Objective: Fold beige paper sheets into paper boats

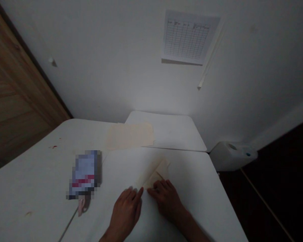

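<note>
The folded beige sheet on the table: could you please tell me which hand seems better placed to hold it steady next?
Probably the right hand: it lies over the near edge of the folded sheet, while the left hand is by the sheet's left corner, contact unclear.

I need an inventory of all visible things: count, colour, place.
Tabletop: one, sectioned, white, foreground.
Folded paper: one, beige, tabletop's centre.
Flat sheets: count unclear, beige, tabletop's far side.
Pixelated item: one, bluish, red-banded, tabletop's left.
Strap: one, pinkish, pixelated item's near end.
Marks: few, reddish, tabletop's far left.
Wall: one, whitish, behind.
Printed sheet: one, white, on the wall.
Narrow strip: one, white, right of printed sheet.
Small fitting: one, white, wall's left.
Wooden panel: one, brown, far left.
Container: one, white, right of tabletop.
Floor: one, dark, right.
Left hand: one, bare, by the folded paper.
Right hand: one, bare, touching it.
</note>
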`<move>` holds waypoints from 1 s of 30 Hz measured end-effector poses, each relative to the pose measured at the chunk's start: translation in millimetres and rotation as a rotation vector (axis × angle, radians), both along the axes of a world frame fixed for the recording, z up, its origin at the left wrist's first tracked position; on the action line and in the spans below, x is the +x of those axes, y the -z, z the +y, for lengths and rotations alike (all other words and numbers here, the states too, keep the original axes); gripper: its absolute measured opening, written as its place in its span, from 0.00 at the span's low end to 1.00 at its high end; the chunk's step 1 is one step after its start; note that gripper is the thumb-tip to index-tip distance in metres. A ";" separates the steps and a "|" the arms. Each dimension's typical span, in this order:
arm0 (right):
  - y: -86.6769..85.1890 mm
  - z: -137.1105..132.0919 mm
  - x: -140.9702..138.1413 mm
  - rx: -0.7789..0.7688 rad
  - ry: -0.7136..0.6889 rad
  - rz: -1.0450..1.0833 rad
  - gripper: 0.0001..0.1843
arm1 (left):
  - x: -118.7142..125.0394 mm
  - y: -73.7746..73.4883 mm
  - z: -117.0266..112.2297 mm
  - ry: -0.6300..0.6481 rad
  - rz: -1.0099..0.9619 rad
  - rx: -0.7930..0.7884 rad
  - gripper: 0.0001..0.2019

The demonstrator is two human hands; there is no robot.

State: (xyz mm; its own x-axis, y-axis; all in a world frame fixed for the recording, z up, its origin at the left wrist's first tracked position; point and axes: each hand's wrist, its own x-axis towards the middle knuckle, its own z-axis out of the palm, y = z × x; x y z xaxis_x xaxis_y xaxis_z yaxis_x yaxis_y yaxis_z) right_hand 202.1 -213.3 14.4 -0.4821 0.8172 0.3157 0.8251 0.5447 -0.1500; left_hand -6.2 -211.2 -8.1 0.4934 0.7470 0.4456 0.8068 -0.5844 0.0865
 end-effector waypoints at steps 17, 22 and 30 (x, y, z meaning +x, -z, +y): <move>-9.5 -7.8 20.3 -0.034 0.116 0.244 0.15 | -2.7 -9.1 3.3 0.014 0.043 -0.018 0.16; -20.9 18.0 53.1 0.025 0.146 0.344 0.17 | -15.5 -11.5 20.0 0.116 -0.036 -0.025 0.16; -16.5 24.6 52.5 -0.097 0.073 0.140 0.17 | -8.4 -29.8 37.5 0.068 -0.128 -0.086 0.15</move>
